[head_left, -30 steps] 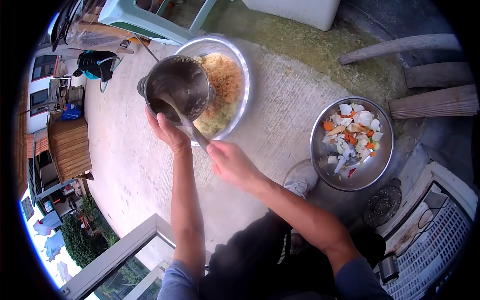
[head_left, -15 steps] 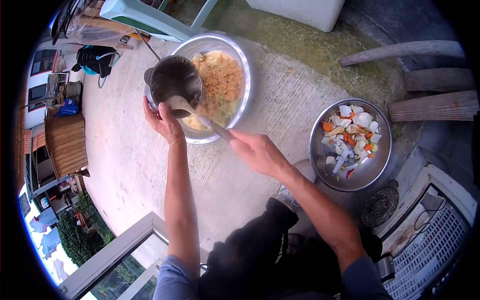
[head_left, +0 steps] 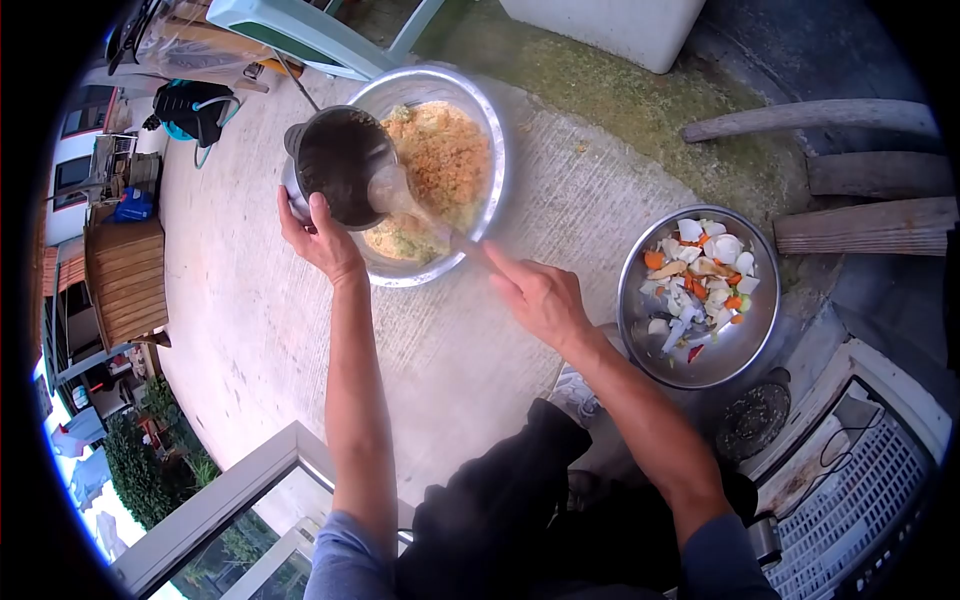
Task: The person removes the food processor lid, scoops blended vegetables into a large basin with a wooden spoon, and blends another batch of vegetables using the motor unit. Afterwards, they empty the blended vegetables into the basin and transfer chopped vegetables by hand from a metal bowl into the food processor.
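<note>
My left hand point(head_left: 328, 242) grips the lower side of a dark-lined metal pot point(head_left: 342, 168), tilted over a large metal basin point(head_left: 497, 175). In the basin lies a crumbly orange and pale yellow mixture point(head_left: 445, 160). A wooden spoon point(head_left: 393, 192), slightly blurred, is held by its handle in my right hand point(head_left: 542, 302). Its broad head is at the pot's mouth, above the mixture. I cannot tell whether the spoon touches the pot. Right of my right hand stands a steel bowl point(head_left: 735, 350) with cut vegetables point(head_left: 705, 265), white and orange pieces among them.
A pale green plastic stool point(head_left: 300, 35) stands behind the basin, with a white tub point(head_left: 610, 25) to its right. Curved wooden legs point(head_left: 860, 225) reach in from the right. A white crate point(head_left: 850, 500) sits at lower right, and a metal-framed glass panel point(head_left: 230, 500) at lower left.
The spoon's head has moved right, from inside the pot to its rim, and my right hand has shifted right with it. The pot has moved slightly left.
</note>
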The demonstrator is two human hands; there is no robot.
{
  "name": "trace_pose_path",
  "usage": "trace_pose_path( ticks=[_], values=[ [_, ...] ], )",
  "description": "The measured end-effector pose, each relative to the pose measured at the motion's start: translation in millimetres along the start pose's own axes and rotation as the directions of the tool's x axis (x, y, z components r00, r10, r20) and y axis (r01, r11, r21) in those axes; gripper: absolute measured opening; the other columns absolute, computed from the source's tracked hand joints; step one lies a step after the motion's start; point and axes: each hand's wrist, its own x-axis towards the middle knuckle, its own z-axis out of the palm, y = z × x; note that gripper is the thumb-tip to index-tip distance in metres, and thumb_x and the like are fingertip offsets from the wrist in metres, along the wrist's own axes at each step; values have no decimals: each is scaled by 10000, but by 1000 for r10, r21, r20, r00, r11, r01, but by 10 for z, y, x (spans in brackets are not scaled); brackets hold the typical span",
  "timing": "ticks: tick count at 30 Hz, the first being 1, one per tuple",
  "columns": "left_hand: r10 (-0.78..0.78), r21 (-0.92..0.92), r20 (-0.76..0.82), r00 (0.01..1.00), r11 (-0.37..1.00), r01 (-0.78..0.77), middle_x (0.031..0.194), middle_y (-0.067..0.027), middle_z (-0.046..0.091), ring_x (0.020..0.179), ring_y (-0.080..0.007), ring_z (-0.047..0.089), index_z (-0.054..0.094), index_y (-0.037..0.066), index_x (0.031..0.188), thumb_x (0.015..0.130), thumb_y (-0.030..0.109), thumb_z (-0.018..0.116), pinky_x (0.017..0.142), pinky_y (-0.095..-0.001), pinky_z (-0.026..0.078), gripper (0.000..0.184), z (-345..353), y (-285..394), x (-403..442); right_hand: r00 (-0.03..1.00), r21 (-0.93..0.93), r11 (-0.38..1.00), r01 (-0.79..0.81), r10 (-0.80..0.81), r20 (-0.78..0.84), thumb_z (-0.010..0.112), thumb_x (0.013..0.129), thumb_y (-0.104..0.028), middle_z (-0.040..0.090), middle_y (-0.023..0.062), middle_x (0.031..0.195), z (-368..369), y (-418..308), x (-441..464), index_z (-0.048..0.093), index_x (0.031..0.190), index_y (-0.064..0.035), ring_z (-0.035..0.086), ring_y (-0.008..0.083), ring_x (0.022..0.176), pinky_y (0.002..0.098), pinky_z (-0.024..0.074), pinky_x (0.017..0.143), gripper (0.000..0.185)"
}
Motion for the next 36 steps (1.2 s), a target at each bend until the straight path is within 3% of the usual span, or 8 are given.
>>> trace_pose_path(
  ticks=[2,9,14,18,22,25,31,36],
  values=[
    [48,112,-29,998,993,-45,1427,-163,454,1244,-267,517,453,20,1512,960,348,691,1078,-388,430,685,-32,21,23,998,-39,998,41,-43,-56,710,931,-170,674,101,778,-77,130,-111,641,1377,-156,671,299,671,411,525,589,452],
    [-333,-396,-287,898,895,205,1326,-150,571,1216,-254,570,491,30,1396,961,430,612,1015,-394,468,604,-288,29,187,996,-219,972,-80,85,13,697,939,-174,713,132,815,-364,171,-290,659,1347,-129,696,321,701,420,534,599,413],
    [-477,-500,-222,850,804,321,1285,21,629,1133,-158,561,566,229,1323,922,613,521,848,-350,404,557,-408,58,110,998,-222,973,-55,47,-42,662,967,-236,701,113,751,149,143,356,641,1348,-134,697,340,684,474,534,599,395],
    [-559,-611,-161,813,703,363,1375,-9,583,1137,-190,545,539,214,1407,914,667,483,983,-398,428,672,-356,188,78,962,-217,950,-226,252,101,627,977,-206,725,147,837,390,-30,852,572,1411,-103,707,376,770,510,549,690,450],
    [-558,-708,72,827,556,437,1412,-164,558,1329,-332,515,559,76,1415,873,515,545,1130,-536,437,697,-129,570,-103,976,-139,970,-199,209,62,630,961,-169,604,201,1104,436,-60,530,515,1436,0,664,378,944,493,538,802,517],
    [-593,-757,201,780,411,508,1492,-180,510,1390,-376,473,535,61,1453,816,410,606,1162,-592,388,729,201,907,-386,993,-230,967,-107,95,-63,667,885,-92,552,158,1123,365,-92,38,607,1221,17,569,325,1087,445,496,921,359],
    [-585,-604,466,664,337,722,1501,-114,517,1398,-342,469,513,133,1473,929,521,572,1173,-576,365,671,915,1482,-1175,934,130,938,-323,337,-113,694,902,-135,663,103,967,-501,-282,-1017,703,1064,-34,677,318,875,425,545,773,191],
    [-531,-331,755,384,197,923,1473,-87,528,1378,-273,487,488,105,1464,994,546,516,1168,-487,373,646,1338,1852,-1980,857,-99,876,-472,429,-286,688,930,-179,708,128,979,-1424,-144,-1918,704,1122,-57,697,322,824,423,553,706,229]
  ],
)
